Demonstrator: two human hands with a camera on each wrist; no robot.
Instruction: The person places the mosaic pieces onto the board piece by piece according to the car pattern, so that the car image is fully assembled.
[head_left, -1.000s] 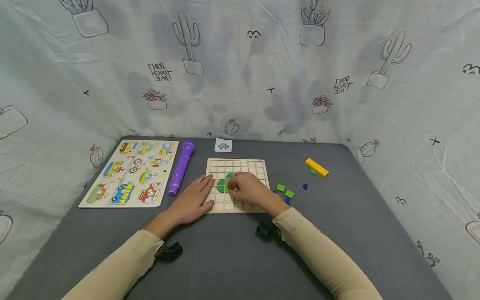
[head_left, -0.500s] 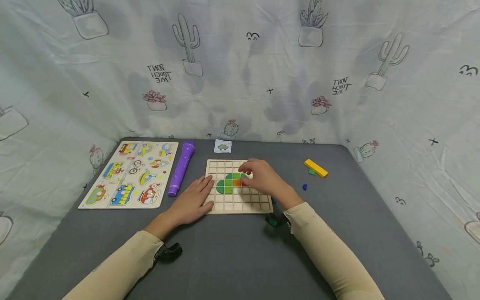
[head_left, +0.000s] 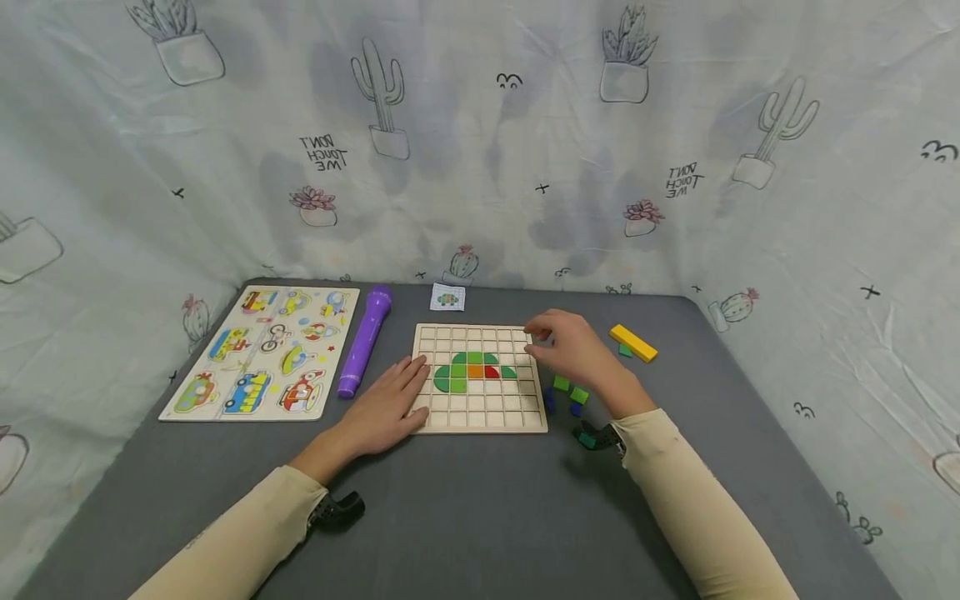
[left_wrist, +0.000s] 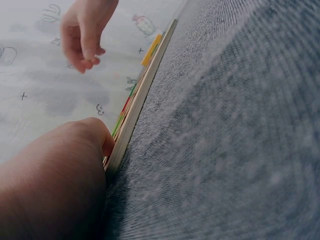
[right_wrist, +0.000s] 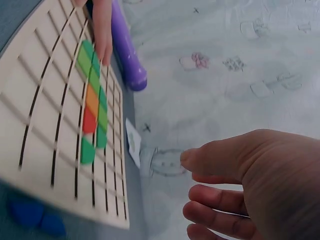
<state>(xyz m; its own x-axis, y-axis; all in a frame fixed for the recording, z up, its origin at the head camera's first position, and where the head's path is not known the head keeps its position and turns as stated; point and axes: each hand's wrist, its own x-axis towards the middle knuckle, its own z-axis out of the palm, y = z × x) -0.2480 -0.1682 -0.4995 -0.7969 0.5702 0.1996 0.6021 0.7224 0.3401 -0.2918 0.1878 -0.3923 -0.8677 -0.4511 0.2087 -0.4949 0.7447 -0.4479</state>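
Wood: pale board (head_left: 483, 404) on the grey table (head_left: 465, 517), its far and near edges running left to right before me.
Left hand (head_left: 382, 406): flat over the board's left edge, fingers straight and side by side, thumb apart; touching, pinching nothing that I can see.
Right hand (head_left: 573, 348): above the board's far right corner, fingers loosely bent, thumb held off them; no piece shows between the tips.
Set pieces (head_left: 458, 372): green, orange and red, in the board's middle cells, long axis left to right; their right end lies leftward of my right fingertips and nearer me.
Green squares (head_left: 580, 395): two, loose, just off the board's right edge; rightward of my right fingertips and nearer me, close by the wrist.
Blues (head_left: 576, 409): loose, near the squares; shapes too small to tell.
Bar (head_left: 633, 342): yellow, toward the table's far right corner, slanting from far left to near right; green piece (head_left: 626, 351) by its near side.
Card (head_left: 447, 297): at the table's far edge.
Nearer hand: right, for all the loose pieces; left has the board between. I judge that a reach for the squares would mean drawing back toward me and down beside the right edge.
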